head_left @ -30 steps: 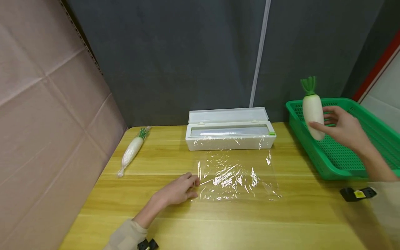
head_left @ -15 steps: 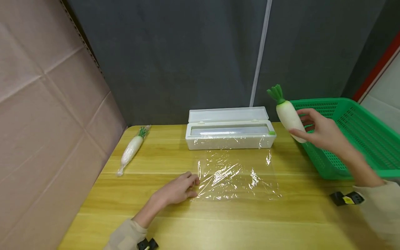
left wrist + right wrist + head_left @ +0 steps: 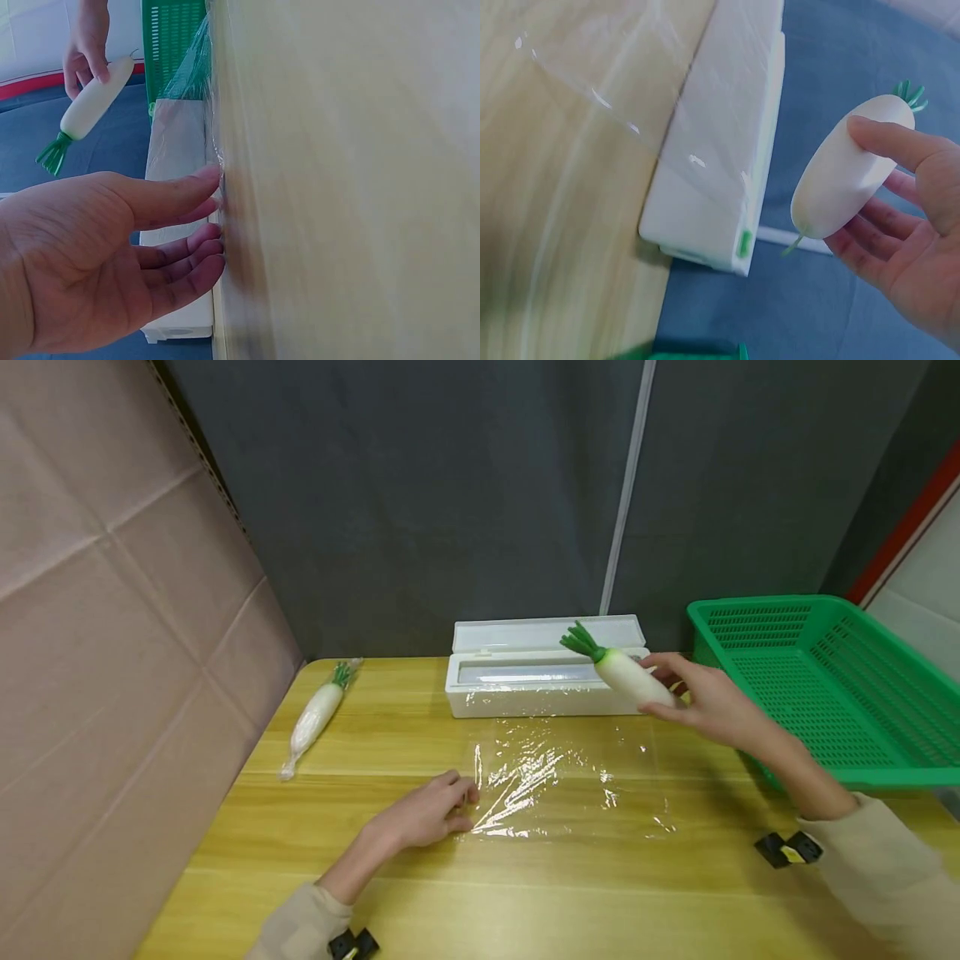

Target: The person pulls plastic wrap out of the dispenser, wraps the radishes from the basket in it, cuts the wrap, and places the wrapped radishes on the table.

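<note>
My right hand [image 3: 708, 702] grips a white radish [image 3: 633, 678] with green leaf stubs, held in the air in front of the right end of a white cling film box [image 3: 517, 700]. The right wrist view shows thumb and fingers around the radish [image 3: 847, 172]. A clear sheet of cling film [image 3: 540, 781] stretches from the box over the table. At its near left corner rests my left hand [image 3: 427, 810], fingertips on the table at the film's edge. In the left wrist view the left hand [image 3: 127, 247] has bent, spaced fingers touching the film's edge.
A green plastic basket [image 3: 817, 768] stands at the right. Another radish [image 3: 318, 718], wrapped in film, lies at the table's left. The box's lid [image 3: 510, 635] is raised at the back, before a dark grey curtain [image 3: 420, 510].
My right hand has carried the radish leftward and down, from over the green basket to in front of the box, tilting its leaves to the left. The left hand has stayed put.
</note>
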The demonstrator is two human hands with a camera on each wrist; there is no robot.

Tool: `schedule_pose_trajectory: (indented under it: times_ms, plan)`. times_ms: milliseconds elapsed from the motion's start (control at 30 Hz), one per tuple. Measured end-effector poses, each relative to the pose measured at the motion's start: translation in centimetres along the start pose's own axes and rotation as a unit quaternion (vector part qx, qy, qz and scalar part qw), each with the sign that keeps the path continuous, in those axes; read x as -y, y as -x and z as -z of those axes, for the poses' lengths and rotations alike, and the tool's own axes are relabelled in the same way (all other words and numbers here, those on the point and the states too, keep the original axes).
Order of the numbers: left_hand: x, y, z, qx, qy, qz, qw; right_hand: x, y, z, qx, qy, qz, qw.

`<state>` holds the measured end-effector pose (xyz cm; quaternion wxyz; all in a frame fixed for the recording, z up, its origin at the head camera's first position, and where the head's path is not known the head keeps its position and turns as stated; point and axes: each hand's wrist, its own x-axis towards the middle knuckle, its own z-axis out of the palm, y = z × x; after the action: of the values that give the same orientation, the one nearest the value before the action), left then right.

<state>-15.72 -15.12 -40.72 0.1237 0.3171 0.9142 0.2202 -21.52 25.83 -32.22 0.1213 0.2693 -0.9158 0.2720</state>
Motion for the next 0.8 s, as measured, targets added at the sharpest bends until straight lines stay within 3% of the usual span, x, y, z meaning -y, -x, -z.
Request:
schedule_pose_trajectory:
  times_ms: [500, 800]
  plan:
    - [-0.1, -0.1, 0.1, -0.001, -0.031, 0.002, 0.9995, 1.1, -1.1, -5.4, 0.057, -0.017, 0.105, 0.993]
    - [-0.1, -0.3, 0.1, -0.001, -0.030, 0.005, 0.9995, 2.1, -1.3, -7.9, 0.095, -0.004, 0.102, 0.990]
